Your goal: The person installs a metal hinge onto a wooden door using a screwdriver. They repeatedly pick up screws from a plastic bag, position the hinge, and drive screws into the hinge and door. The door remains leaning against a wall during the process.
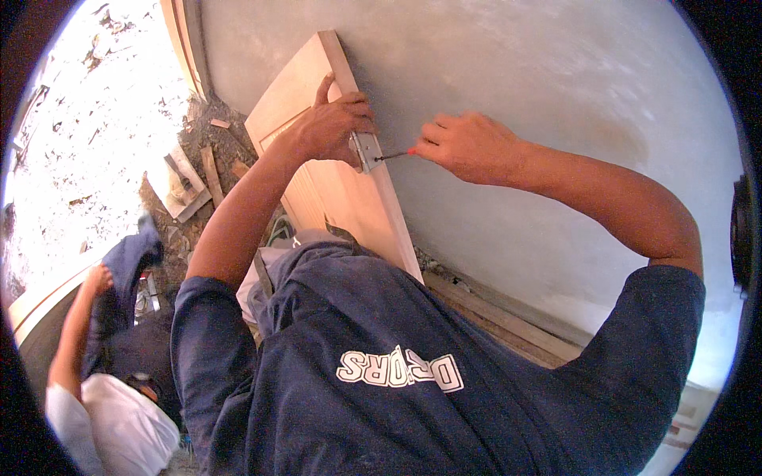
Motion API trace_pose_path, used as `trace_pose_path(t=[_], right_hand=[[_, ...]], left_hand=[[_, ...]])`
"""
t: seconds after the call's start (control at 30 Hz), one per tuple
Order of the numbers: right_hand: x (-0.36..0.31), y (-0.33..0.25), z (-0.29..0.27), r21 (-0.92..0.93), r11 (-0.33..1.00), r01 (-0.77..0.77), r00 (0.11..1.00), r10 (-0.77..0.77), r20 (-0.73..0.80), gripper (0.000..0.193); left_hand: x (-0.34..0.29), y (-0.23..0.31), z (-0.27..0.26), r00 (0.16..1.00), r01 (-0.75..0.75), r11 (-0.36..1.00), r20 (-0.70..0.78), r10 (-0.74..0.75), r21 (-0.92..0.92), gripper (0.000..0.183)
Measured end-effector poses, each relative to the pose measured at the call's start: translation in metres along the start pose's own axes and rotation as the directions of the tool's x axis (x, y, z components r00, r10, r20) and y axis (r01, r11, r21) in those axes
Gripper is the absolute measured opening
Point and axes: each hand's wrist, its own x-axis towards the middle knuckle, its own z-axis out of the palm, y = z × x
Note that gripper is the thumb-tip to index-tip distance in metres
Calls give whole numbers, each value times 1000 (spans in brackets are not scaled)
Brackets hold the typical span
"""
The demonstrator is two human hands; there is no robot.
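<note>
A pale wooden door panel [361, 194] stands on its side against me, its long narrow edge facing up. On that edge lies a silver metal hinge [367, 148]. My left hand [337, 125] is wrapped over the edge just beyond the hinge, with the thumb along the panel's face. In my right hand [470, 145] is a screwdriver [394, 155]; its thin dark shaft points left and its tip meets the hinge. Only a bit of red shows at my fingers, the rest of the handle being hidden in my fist.
A grey plastered wall [508, 71] rises close on the right, with long wooden boards [500, 313] along its foot. To the left are a wooden block [176, 186] with a tool on it and scraps on rough ground. A person in a white shirt [127, 424] is at lower left.
</note>
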Motion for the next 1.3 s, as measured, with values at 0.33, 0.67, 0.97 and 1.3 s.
trace_pose_path(t=[0.33, 0.67, 0.97, 1.3], right_hand=[[33, 14, -22, 367, -14, -930, 337, 368, 867, 31], [5, 7, -5, 63, 997, -43, 985, 31, 171, 25], [24, 8, -9, 401, 154, -903, 428, 382, 819, 31], [3, 5, -1, -55, 997, 46, 987, -36, 155, 17]], left_hand=[[2, -8, 1, 1000, -12, 1000, -9, 12, -25, 74], [2, -7, 4, 999, 7, 1000, -33, -8, -29, 70], [1, -2, -1, 1000, 22, 1000, -2, -22, -18, 71], [-6, 17, -7, 995, 96, 995, 28, -97, 30, 81]])
